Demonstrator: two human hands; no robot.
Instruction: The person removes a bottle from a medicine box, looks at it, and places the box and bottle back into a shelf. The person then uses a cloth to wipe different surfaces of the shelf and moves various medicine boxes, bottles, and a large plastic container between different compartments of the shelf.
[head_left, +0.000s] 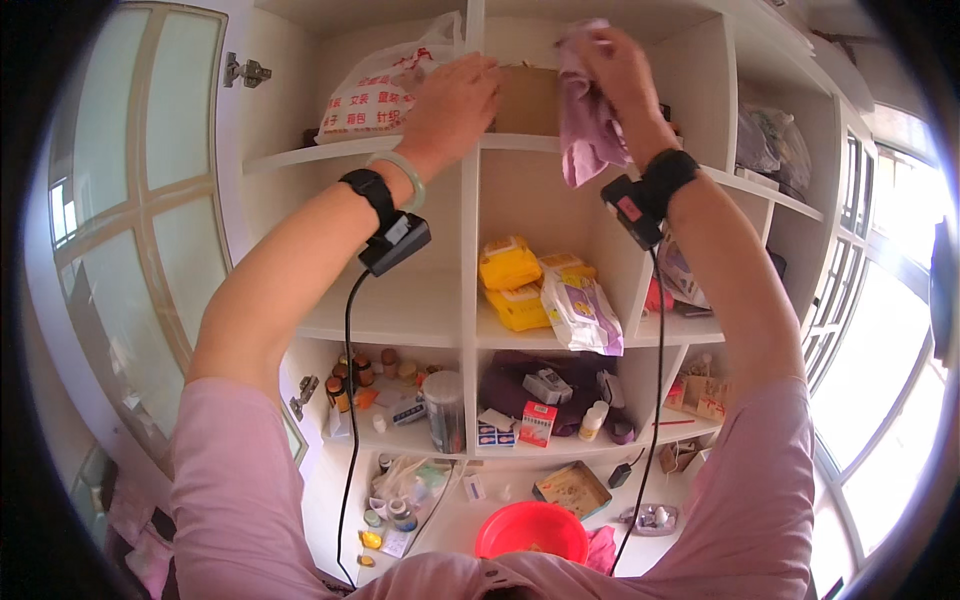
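My right hand (621, 79) grips a crumpled mauve cloth (589, 131), which hangs down in front of the upper middle compartment. My left hand (455, 105) is raised at the upright divider (470, 247) of a white cabinet, in front of a white plastic bag (367, 101) with red print. Its fingertips are turned away, so I cannot tell whether they touch the divider. A brown cardboard box (527, 101) sits between my hands in the upper compartment, partly hidden by the cloth. Each wrist wears a black strap with a small corded device.
Yellow wet-wipe packs (511, 262) and a white-purple pack (583, 311) lie on the middle shelf. Medicine boxes (538, 422), bottles and a clear canister (444, 409) fill the shelf below. A red plastic basin (531, 529) stands near my chest. A glazed door (139, 187) hangs open at left.
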